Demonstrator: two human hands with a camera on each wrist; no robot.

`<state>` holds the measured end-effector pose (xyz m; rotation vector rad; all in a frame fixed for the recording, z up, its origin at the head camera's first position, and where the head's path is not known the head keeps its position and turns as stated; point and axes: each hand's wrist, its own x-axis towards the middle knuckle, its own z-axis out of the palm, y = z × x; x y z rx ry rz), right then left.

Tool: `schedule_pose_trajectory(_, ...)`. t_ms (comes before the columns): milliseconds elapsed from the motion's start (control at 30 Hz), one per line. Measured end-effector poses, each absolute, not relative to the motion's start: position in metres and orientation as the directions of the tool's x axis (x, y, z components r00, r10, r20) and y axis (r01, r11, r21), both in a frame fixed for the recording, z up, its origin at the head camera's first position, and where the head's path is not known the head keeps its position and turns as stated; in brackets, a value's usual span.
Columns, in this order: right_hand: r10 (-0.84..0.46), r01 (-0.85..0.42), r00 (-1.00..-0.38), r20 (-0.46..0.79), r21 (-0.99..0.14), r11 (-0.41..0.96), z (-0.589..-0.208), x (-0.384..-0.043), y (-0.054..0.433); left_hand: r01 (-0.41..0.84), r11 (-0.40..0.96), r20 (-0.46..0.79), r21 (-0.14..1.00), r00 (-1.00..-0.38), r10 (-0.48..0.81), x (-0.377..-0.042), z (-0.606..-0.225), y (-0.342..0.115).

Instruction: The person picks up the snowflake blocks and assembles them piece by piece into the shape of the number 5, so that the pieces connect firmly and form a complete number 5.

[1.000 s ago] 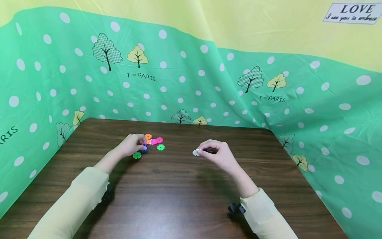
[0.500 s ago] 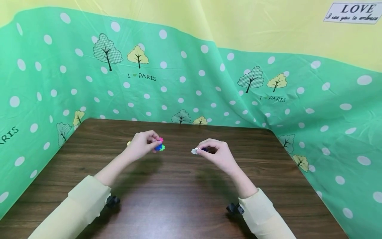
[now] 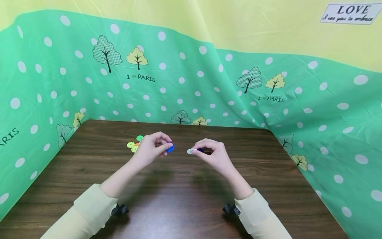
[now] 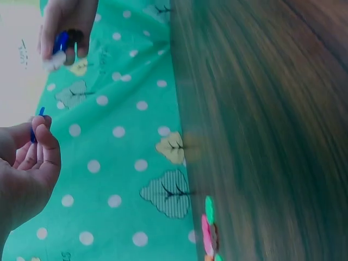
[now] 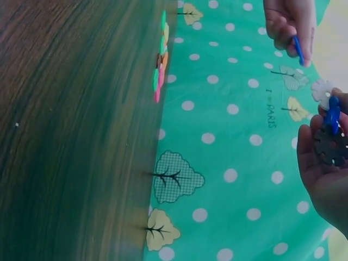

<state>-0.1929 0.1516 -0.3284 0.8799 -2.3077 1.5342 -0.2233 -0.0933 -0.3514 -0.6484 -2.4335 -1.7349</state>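
My left hand (image 3: 149,150) pinches a blue notched plastic disc (image 3: 170,148) between thumb and fingers, held above the table. Facing it across a narrow gap, my right hand (image 3: 214,155) holds a small joined cluster of similar discs. In the right wrist view that cluster shows a white disc (image 5: 322,93), a blue disc (image 5: 334,113) set on edge and a dark disc (image 5: 330,147) against the fingers. The white disc points toward the left hand. The two hands' pieces are apart. Fingers partly cover the cluster.
Loose discs lie on the dark wooden table (image 3: 185,199) at the left: a green disc (image 3: 139,137), a yellow-green disc (image 3: 130,144) and others partly hidden behind the left hand. A green-and-yellow patterned curtain (image 3: 179,89) stands behind the table.
My left hand has picked up the blue disc from among the loose discs and carried it right, near the right hand. The right hand, still holding its cluster, has shifted slightly left.
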Motion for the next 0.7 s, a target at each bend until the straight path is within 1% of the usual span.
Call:
schedule_pose_trajectory(167, -0.341, -0.646, -0.757, 0.557, -0.718, 0.260, -0.329, -0.193, 0.148, 0.349, 0.192, 0.286, 0.917, -0.912, 0.293, -0.215, -0.350, -0.083)
schedule_pose_trajectory(400, -0.328, -0.680, -0.731, 0.599, -0.679, 0.276, -0.329, -0.191, 0.145, 0.306, 0.124, 0.254, 0.944, -0.913, 0.320, -0.209, -0.350, -0.075)
schedule_pose_trajectory(700, -0.333, -0.691, -0.721, 0.607, -0.661, 0.292, -0.328, -0.191, 0.144, 0.273, 0.103, 0.226, 0.956, -0.916, 0.332, -0.205, -0.349, -0.069)
